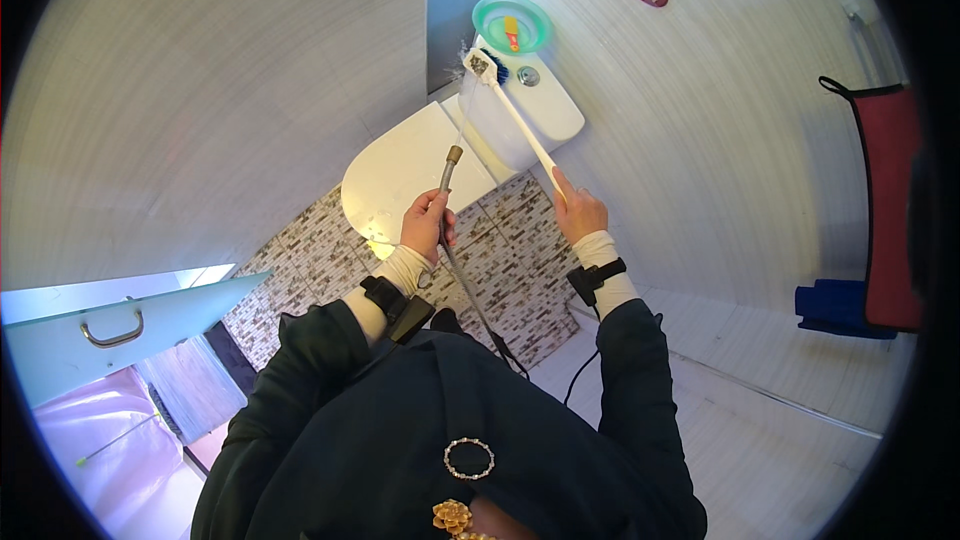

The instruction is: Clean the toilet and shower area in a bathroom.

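My left hand [428, 223] grips a flexible metal hose [466, 285] just below its brass-coloured end. A thin jet of water runs from that end toward the head of a long-handled scrub brush [520, 125] and splashes there. The brush is white with blue bristles; my right hand [580, 214] is closed round the end of its handle. Its head is over the left part of a white toilet cistern [560, 115], beside the round flush button [528, 76]. Below the hose end is the toilet [390, 175], its pale lid down.
A green basin [483, 20] holding a small yellow-and-red tool [511, 32] stands on the cistern by the wall. Mosaic tiles [300, 250] cover the floor. A light blue door [130, 330] with a metal handle is at left. Red and blue cloth items [888, 200] hang at right.
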Demonstrator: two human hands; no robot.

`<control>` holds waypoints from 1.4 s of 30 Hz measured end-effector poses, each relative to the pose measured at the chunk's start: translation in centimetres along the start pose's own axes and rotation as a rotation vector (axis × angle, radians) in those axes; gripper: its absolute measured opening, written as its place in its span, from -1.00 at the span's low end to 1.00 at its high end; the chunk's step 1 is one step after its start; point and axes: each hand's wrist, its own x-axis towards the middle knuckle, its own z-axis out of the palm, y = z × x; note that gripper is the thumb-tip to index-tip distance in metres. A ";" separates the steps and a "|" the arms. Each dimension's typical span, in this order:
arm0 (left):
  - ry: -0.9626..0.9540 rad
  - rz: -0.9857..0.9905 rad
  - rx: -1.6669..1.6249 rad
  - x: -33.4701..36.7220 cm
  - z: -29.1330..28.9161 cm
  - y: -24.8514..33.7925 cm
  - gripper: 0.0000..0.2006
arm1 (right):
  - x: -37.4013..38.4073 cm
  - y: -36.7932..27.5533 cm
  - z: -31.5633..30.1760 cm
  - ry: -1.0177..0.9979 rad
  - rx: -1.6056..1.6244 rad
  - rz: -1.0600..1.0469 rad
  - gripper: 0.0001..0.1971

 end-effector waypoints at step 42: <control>0.229 -0.109 0.094 4.7 -4.5 -5.1 -0.80 | 9.8 0.6 25.7 -0.255 0.539 0.388 -0.56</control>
